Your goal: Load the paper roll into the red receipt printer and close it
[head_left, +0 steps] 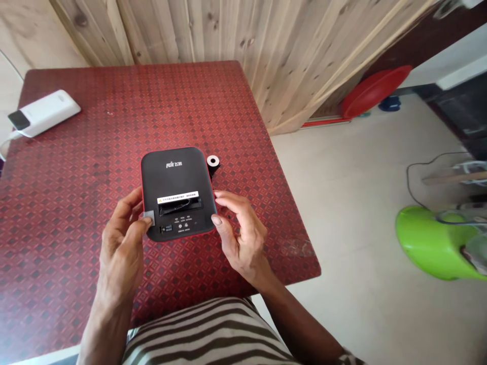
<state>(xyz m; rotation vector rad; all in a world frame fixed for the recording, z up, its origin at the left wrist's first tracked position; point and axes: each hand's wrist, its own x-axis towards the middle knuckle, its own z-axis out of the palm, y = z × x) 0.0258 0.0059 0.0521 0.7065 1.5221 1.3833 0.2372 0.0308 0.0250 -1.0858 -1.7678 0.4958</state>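
A black receipt printer (176, 175) with a red edge lies face up between my hands over the table. It has a white logo, a white warning strip (178, 197) above a dark slot, and small buttons near its front edge. My left hand (125, 238) grips its left front corner, the thumb on a small greyish tab (149, 217) and the fingers at the side. My right hand (243, 233) holds the right edge with thumb and fingertips. Just beyond the right edge is a small paper roll (213, 162) with a white end, partly hidden by the printer.
The red patterned table (182, 106) meets a wooden plank wall (198, 30) at the back. At the far left lies a white power bank (49, 114) with a cable. On the floor to the right are a green stool (429, 243) and a red basin (375, 91).
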